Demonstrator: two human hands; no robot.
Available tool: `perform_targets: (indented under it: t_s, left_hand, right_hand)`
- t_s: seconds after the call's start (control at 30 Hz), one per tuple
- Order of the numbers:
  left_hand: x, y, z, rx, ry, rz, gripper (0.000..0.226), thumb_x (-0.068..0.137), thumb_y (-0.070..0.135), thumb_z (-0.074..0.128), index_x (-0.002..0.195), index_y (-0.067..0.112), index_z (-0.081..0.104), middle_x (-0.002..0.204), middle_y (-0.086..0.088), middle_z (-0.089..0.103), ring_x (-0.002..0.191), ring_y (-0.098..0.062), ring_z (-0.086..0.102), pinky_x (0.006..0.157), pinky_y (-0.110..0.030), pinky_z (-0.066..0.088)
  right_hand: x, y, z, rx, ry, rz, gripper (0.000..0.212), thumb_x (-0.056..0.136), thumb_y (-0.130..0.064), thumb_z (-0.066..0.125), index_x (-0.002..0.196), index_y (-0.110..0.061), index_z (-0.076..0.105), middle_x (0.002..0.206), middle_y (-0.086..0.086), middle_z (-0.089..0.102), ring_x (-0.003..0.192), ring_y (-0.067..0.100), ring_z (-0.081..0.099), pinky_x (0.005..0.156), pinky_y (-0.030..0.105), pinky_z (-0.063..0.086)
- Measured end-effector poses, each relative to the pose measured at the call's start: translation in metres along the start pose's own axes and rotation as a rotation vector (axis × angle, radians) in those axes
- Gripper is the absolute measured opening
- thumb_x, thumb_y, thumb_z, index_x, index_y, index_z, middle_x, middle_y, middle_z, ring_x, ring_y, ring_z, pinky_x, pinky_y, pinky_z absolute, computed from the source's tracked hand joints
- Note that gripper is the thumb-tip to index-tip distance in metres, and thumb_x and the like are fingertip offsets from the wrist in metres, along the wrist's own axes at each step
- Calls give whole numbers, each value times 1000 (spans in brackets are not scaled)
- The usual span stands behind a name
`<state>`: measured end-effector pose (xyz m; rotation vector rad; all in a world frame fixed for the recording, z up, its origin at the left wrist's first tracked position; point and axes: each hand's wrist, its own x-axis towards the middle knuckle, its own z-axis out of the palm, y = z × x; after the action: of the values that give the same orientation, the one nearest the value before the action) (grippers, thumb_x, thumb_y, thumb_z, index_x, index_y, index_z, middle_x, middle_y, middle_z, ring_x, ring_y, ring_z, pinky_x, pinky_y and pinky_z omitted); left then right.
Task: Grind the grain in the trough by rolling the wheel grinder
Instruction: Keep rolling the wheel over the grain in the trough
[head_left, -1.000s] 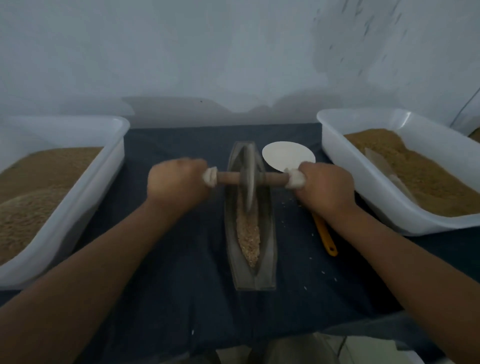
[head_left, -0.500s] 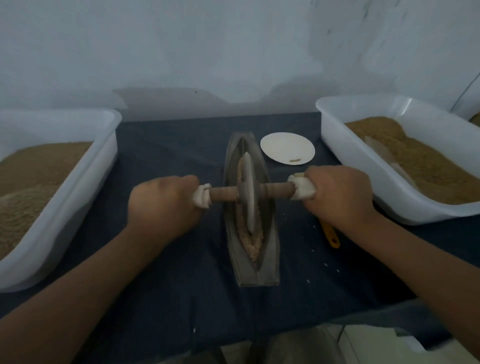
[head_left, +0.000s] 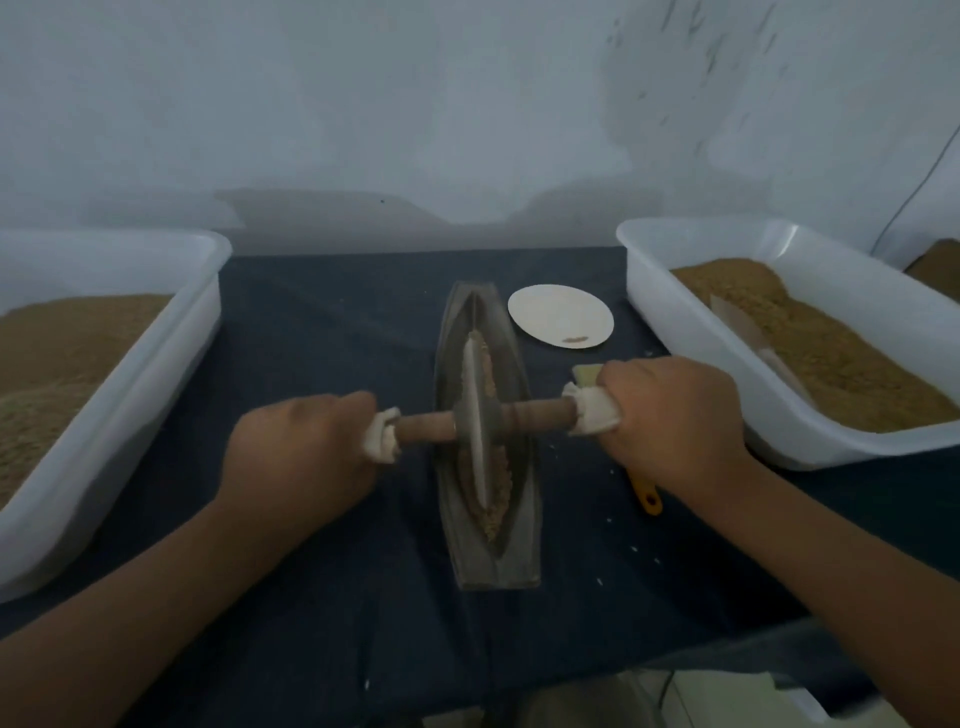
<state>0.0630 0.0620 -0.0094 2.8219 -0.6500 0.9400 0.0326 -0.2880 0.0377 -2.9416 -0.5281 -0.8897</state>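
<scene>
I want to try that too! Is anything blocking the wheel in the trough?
Nothing visible blocks the wheel. Only the grain it must crush lies in the trough, ahead of and behind it.

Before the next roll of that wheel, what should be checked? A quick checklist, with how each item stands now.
1. Left hand grips its cloth-wrapped axle end: ok.
2. Right hand grips the other end: ok.
3. Wheel sits inside the trough groove: ok.
4. Grain lies along the wheel's path: ok.
5. White plate apart from the axle: ok.
6. Grain ground fine enough: cannot tell.
</scene>
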Motion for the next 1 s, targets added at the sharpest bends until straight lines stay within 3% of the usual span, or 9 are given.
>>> perform_targets:
  t_s: [0.1, 0.17, 0.27, 0.4, 0.5, 0.67, 0.77, 0.9, 1.0]
  left_hand:
    - [20, 0, 7, 11, -4, -23, 42, 96, 47, 58, 65, 29, 36, 55, 11, 36, 42, -19, 35, 49, -23, 26]
    - [55, -1, 16, 17, -58, -80, 38, 93, 43, 65, 66, 25, 45, 58, 4, 47, 47, -26, 49, 51, -28, 37]
    - [106, -3, 20, 56, -214, -169, 36, 96, 48, 59, 71, 23, 50, 71, -1, 60, 63, -32, 60, 59, -34, 46]
    - [98, 3, 6, 93, -260, -143, 38, 96, 47, 59, 69, 24, 44, 66, 4, 50, 62, -29, 59, 59, -33, 44]
    - [48, 8, -10, 21, -122, -31, 42, 92, 46, 61, 65, 28, 36, 57, 8, 40, 49, -27, 54, 52, -30, 43]
    - [18, 5, -2, 1, 41, 0, 43, 97, 47, 57, 62, 25, 42, 53, 4, 45, 40, -23, 40, 48, -24, 31]
    - [50, 1, 17, 6, -24, -105, 44, 97, 38, 68, 62, 23, 44, 54, 3, 45, 44, -24, 43, 49, -28, 35]
    - [92, -2, 28, -6, -147, -220, 40, 98, 43, 62, 66, 23, 48, 62, 3, 49, 56, -27, 48, 55, -31, 39]
    - [87, 2, 16, 47, -212, -190, 39, 96, 48, 57, 66, 26, 44, 63, 6, 49, 56, -24, 51, 54, -30, 38]
  right_hand:
    - [17, 7, 16, -26, -61, 84, 24, 81, -45, 61, 70, -28, 48, 61, -6, 55, 53, 18, 52, 46, 33, 46]
    - [36, 13, 31, -76, -145, 190, 24, 86, -42, 69, 75, -25, 55, 67, -6, 58, 61, 20, 59, 54, 37, 52]
    - [64, 16, 44, -65, -164, 276, 23, 92, -37, 68, 79, -23, 55, 71, -6, 54, 67, 22, 61, 57, 34, 47]
    - [54, 14, 36, -23, -250, 291, 22, 94, -39, 65, 81, -23, 59, 73, -5, 60, 69, 22, 63, 62, 38, 55]
    - [13, 7, 22, -17, -114, 196, 32, 86, -57, 54, 73, -29, 55, 62, -11, 54, 53, 14, 52, 49, 33, 49]
    - [4, 8, 15, 33, -33, 66, 32, 79, -55, 53, 71, -25, 59, 61, -5, 59, 52, 19, 57, 46, 36, 50]
    - [40, 15, 33, -55, -132, 178, 29, 83, -48, 73, 74, -27, 56, 65, -7, 57, 59, 18, 57, 53, 36, 53]
    - [78, 17, 45, -95, -163, 264, 23, 90, -37, 71, 78, -26, 55, 70, -5, 58, 64, 19, 58, 60, 38, 54]
    - [65, 12, 35, -51, -269, 282, 21, 92, -34, 68, 79, -27, 52, 73, -6, 58, 69, 19, 61, 67, 42, 58]
